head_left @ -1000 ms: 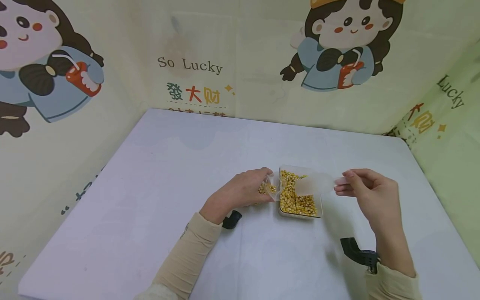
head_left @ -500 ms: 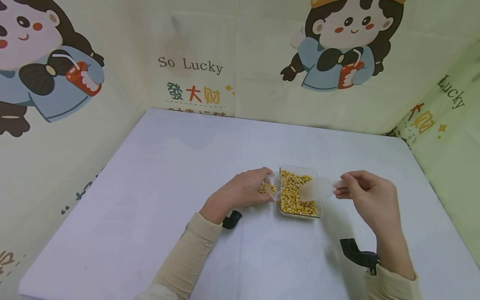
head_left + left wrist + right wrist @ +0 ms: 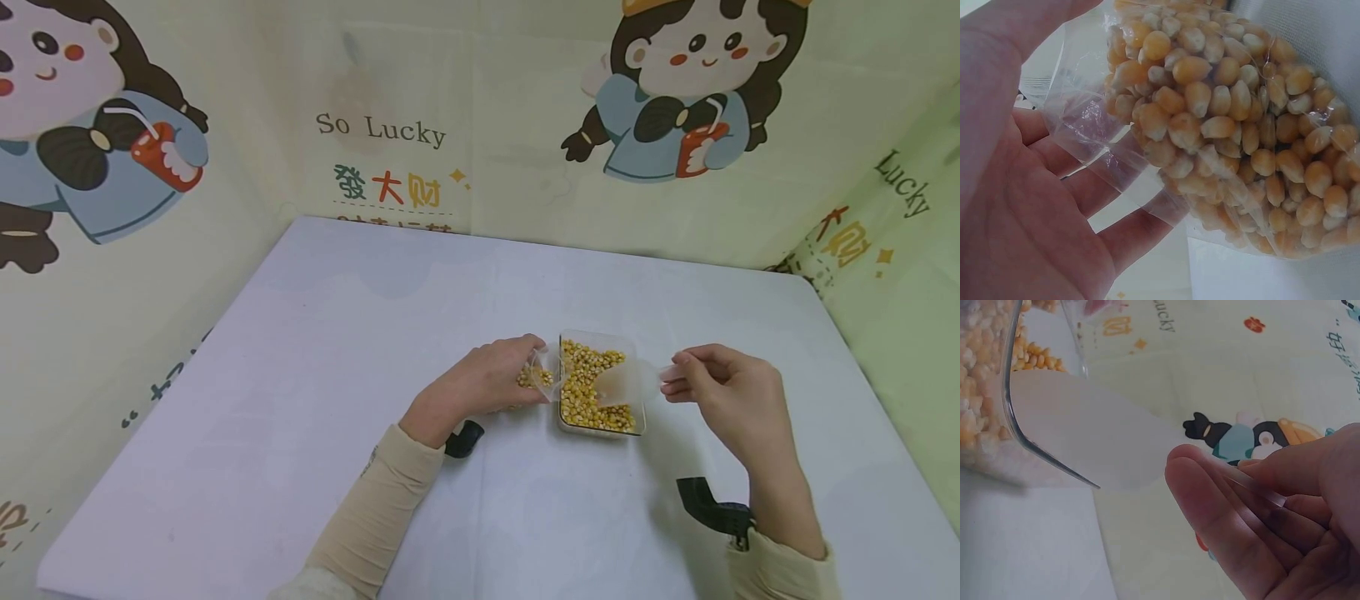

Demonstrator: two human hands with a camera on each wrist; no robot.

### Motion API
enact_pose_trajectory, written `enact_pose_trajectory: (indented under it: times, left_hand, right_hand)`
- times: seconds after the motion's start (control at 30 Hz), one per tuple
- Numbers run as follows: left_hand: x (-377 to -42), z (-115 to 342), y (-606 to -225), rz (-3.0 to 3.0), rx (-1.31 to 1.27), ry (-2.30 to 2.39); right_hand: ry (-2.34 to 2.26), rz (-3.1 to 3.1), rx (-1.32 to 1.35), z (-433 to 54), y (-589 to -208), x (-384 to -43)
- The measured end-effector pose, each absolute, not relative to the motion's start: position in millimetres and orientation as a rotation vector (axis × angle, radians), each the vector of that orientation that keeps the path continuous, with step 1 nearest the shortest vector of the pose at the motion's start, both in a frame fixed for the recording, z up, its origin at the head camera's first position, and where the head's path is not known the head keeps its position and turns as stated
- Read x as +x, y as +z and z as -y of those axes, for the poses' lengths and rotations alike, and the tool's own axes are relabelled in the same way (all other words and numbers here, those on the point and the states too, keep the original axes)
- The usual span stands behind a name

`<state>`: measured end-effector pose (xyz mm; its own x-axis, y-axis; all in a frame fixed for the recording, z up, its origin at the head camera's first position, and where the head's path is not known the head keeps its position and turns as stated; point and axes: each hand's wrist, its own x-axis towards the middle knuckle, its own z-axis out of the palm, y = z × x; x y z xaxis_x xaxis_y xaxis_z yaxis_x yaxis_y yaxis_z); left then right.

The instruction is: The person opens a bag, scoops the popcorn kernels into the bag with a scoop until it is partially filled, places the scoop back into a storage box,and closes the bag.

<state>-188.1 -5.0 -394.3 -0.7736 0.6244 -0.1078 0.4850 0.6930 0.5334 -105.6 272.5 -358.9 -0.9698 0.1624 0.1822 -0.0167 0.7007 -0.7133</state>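
Note:
In the head view, a clear rectangular box of yellow corn kernels stands on the table. At its left side my left hand holds a clear plastic bag by its mouth, fingers and thumb around the film. The left wrist view shows the bag bulging with kernels. From the right, my right hand pinches the thin handle of a translucent white scoop between thumb and fingers. The scoop's wide end reaches in over the box rim and covers part of the corn, also in the right wrist view.
A white-covered table spreads around the box. Behind it and at both sides hang cream cloth walls with printed cartoon figures and lettering. Black wrist mounts sit on both forearms.
My right hand has lowered slightly and shifted left, and the scoop's wide end has moved toward the front of the box. The left hand and bag have stayed in place.

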Motion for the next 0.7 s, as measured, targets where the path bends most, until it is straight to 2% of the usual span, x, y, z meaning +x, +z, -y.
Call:
enact_pose_trajectory:
  times: [0.7]
  left_hand:
    - [-188.2, 4.9, -394.3, -2.625, 0.876, 0.702]
  right_hand:
    - [1.356, 2.724, -0.095, -277.6, -365.4, -111.4]
